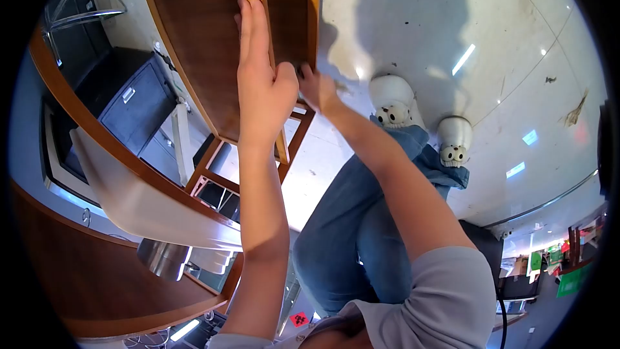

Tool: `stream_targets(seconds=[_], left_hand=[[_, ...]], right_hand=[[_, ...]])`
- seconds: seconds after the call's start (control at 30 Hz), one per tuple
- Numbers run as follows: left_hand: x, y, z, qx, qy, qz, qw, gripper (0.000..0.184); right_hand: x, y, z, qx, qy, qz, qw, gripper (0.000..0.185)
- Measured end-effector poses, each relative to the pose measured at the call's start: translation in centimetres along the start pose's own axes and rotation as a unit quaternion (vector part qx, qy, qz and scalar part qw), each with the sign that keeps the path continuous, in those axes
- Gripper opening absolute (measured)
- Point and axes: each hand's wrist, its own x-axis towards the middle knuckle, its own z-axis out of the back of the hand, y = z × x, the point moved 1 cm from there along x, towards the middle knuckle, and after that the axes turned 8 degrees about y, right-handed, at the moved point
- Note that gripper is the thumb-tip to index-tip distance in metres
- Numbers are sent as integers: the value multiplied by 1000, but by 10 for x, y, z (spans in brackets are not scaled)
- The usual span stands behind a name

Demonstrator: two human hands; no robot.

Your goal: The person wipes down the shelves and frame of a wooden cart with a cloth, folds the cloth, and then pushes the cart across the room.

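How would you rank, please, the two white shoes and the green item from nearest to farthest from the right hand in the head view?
From the right hand:
1. Picture-left white shoe, on the floor just to its right.
2. Picture-right white shoe, farther right and lower.
3. Green item, at the far lower right.
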Motion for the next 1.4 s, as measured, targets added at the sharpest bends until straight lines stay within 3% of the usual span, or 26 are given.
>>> stream_targets(seconds=[0.07,0.1,0.17,0.2,0.23,0.3,0.37,0.4,0.43,0.53,0.63,0.67,0.73,0.77,0.83,0.9,0.97,1.0,1.03,1.1,1.23,1.27,1.33,1.4], left_hand=[[-4,-2,-2,0,-5,-14,1000,79],[-3,-9,-4,-28,-16,17,999,76],[0,-12,-5,-58,-27,45,997,74],[-1,-10,-4,-57,-22,36,997,71],[-1,-7,-2,-56,-16,26,998,69],[-3,-4,1,-46,-18,26,998,63],[-13,-7,4,-52,-79,-25,995,57],[-21,-10,3,-81,-121,-43,988,52],[-34,-12,2,-106,-155,-50,981,42],[-88,-5,-5,-272,-168,49,946,28],[-140,-18,-18,-320,-170,174,916,24],[-155,-18,-28,-364,-169,221,889,26],[-175,-57,-27,-433,-123,368,814,34],[-185,-75,-28,-496,-86,358,786,40],[-199,-123,-12,-656,75,292,692,42],[-213,-167,-1,-698,99,254,662,42],[-225,-203,7,-754,127,217,607,41],[-231,-223,15,-744,116,220,620,39],[-238,-237,23,-749,108,210,619,39],[-252,-263,43,-723,106,120,672,40],[-291,-306,90,-714,54,70,694,23],[-301,-311,99,-719,44,55,691,23],[-326,-321,118,-651,9,39,758,18],[-353,-334,139,-661,-27,26,749,18]], right_hand=[[20,-3,30,-3,-69,0,998,9],[15,3,34,14,-55,-24,998,9],[12,7,-15,83,38,-74,993,17],[-4,17,-15,-7,107,0,994,29],[-8,13,-86,34,93,-13,995,36],[-32,21,-95,46,43,-11,998,36],[-30,33,-51,209,164,-274,924,25],[-32,22,-67,149,200,-221,943,24],[-42,22,-37,145,199,-221,944,24],[-81,25,53,282,64,-157,944,33],[-131,34,127,542,-16,-184,820,34],[-151,41,158,534,-20,-182,826,34],[-195,61,213,740,-21,-203,640,32],[-218,75,241,734,-19,-206,647,32],[-257,104,292,785,-39,-220,578,30],[-291,122,319,772,-40,-229,592,31],[-319,137,345,724,-97,-188,656,32],[-333,149,361,657,-83,-145,735,41],[-345,161,374,650,-77,-138,743,41],[-364,186,402,549,-155,-60,819,43],[-399,228,438,516,-154,-3,843,43],[-406,242,449,468,-157,2,870,43],[-422,275,468,395,-164,11,904,42],[-435,306,481,336,-138,34,931,40]])
